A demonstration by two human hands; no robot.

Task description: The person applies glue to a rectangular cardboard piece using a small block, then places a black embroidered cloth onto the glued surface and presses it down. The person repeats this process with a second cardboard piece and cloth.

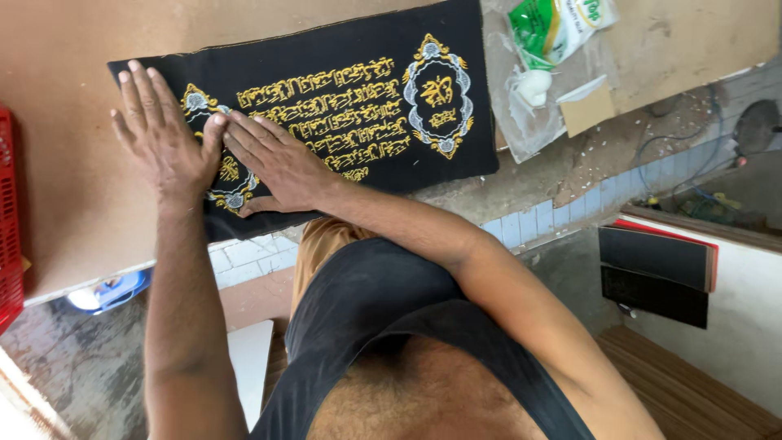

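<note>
A long black cloth [383, 155] with gold and silver embroidery lies flat on a brown board table [65, 122]; its near edge hangs slightly over the table's edge. Both my hands rest palm-down on the cloth's left end, side by side and touching. My left hand [163, 138] covers the cloth's left edge, fingers stretched out flat. My right hand [277, 167] lies just to its right, over a round embroidered medallion [230, 183], fingers pointing left. Neither hand grips anything. A second oval medallion [438, 95] shows uncovered at the cloth's right end.
A red plastic crate [8, 220] stands at the table's left edge. Clear plastic wrapping with a green-and-white bag [554, 28] and a small cardboard piece [588, 107] lie beyond the cloth's right end. Black and red boards [656, 265] are stacked at the right. Below is a tiled floor [244, 257].
</note>
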